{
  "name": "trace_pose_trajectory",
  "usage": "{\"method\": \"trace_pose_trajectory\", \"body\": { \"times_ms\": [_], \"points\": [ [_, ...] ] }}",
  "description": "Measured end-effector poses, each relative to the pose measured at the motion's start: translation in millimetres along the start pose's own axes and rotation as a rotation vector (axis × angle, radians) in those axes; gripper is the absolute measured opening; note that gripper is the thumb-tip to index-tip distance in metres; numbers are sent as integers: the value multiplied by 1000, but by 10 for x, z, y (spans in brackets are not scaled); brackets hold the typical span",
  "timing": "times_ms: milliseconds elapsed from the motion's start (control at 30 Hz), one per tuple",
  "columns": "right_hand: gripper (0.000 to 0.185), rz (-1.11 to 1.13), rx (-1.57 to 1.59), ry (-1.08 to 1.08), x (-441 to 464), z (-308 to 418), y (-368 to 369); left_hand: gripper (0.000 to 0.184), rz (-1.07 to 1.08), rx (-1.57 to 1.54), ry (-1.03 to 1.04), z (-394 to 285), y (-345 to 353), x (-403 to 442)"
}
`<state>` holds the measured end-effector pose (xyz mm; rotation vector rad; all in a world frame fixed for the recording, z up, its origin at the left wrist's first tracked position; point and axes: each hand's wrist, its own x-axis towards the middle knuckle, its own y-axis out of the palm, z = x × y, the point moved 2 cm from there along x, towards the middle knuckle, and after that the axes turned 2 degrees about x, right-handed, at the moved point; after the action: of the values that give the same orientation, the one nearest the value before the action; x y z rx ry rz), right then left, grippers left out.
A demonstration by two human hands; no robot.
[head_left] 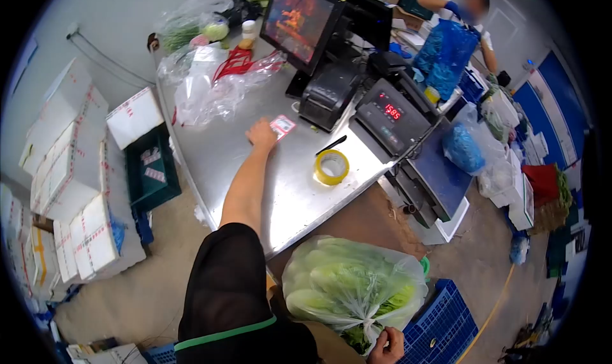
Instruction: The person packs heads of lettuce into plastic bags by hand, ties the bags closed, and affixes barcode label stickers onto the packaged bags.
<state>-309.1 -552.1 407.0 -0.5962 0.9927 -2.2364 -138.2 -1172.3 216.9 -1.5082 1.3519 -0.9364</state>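
Note:
My left hand (261,134) is stretched far over the metal table, its fingers closed at the left edge of a red-and-white printed label (282,127). Close to my body is a clear plastic bag (350,278) full of pale green leafy vegetables, its neck gathered and knotted toward me. My right hand (387,347) is at that gathered neck, fingers curled together on the plastic; the frame's bottom edge cuts off part of it. A roll of yellow tape (332,167) lies on the table, with a black pen-like item (331,145) beside it.
Behind the label stand a black label printer (330,95), a monitor (299,23) and a scale display (392,115) reading red digits. Bagged vegetables (207,36) lie at the table's far left. White foam boxes (70,153) are stacked left. A co-worker handles a blue bag (446,55).

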Motion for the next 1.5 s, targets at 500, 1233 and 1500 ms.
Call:
{"method": "trace_pose_trajectory", "body": {
  "times_ms": [500,1233,1500],
  "points": [
    [34,-243,118,-841,975,766,117,32,999,-1148,535,-907,-1320,-2876],
    [19,-453,267,-470,-319,-1096,-686,39,1208,-753,965,-1224,-1267,-6163],
    [9,-622,847,282,-705,-1876,-639,27,1237,-662,692,-1139,-927,-6852]
  ]
}}
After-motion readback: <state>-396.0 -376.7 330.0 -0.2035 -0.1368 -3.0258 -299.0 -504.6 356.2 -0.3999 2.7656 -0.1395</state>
